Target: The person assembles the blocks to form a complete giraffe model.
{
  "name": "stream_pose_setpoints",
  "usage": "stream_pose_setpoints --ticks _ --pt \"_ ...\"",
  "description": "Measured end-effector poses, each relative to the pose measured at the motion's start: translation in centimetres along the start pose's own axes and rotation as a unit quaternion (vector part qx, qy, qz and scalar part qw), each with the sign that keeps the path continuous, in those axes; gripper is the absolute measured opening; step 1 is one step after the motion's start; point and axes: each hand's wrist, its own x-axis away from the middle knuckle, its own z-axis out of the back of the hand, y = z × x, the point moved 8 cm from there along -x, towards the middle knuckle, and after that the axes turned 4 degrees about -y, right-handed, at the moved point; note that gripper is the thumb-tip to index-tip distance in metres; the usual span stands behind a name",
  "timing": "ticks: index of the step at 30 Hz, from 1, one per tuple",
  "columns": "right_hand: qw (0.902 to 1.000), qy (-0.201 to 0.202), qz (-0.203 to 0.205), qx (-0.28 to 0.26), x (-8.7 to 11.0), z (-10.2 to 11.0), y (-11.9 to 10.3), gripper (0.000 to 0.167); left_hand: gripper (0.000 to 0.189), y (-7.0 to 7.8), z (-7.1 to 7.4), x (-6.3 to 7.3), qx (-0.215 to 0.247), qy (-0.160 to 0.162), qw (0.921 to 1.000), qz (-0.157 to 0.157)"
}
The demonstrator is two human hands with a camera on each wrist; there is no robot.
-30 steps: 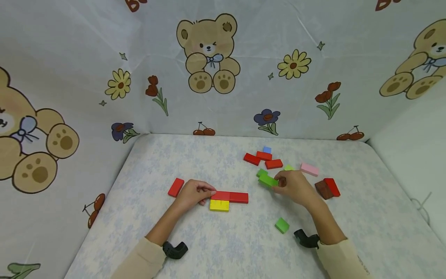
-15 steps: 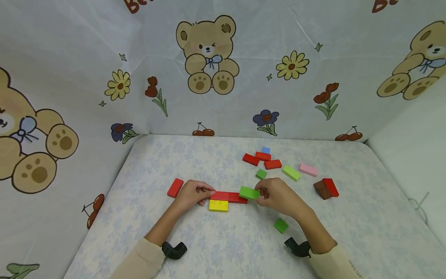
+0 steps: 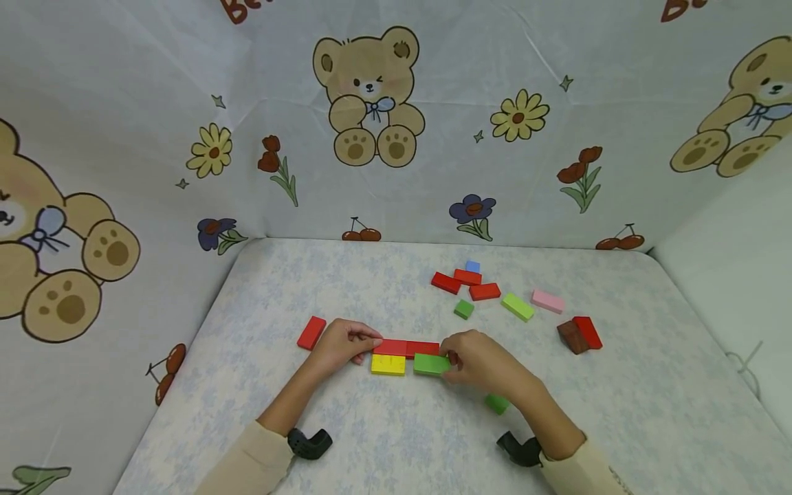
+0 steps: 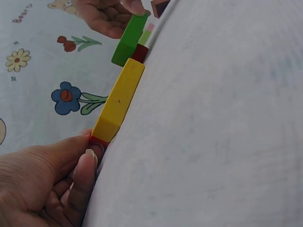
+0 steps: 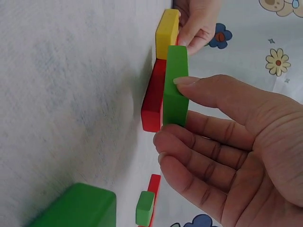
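With a partly closed right hand point(image 3: 479, 359) we pinch a green block point(image 3: 430, 365) near a yellow block point(image 3: 388, 365); our left hand point(image 3: 340, 346), likewise partly closed, grips the end of a red block point(image 3: 391, 347)

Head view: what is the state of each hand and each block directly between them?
Left red block, pinched at one end
Right red block, lying on the table
Yellow block, lying beside left red block
Green block, held above the table
Left hand, pinching left red block
Right hand, pinching green block
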Motion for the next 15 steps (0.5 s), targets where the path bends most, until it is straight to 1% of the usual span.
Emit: stream_pose_setpoints --ticks 5,9,15 --pt "0.9999 -0.008 -0.01 0.007 -0.1 -0.5 -0.2 0.022 0.017 0.2 0.1 0.0 0.005 0.001 1.0 -0.004" --pt "0.9995 -0.012 -0.027 0.014 -0.3 -1.0 -0.3 0.022 0.016 0.2 0.0 0.1 0.009 -0.001 1.0 -0.004" --pt "0.9986 0.006 -0.048 0.023 -0.3 -1.1 -0.3 0.026 0.016 0.1 -0.1 0.0 0.006 0.002 1.0 -0.002"
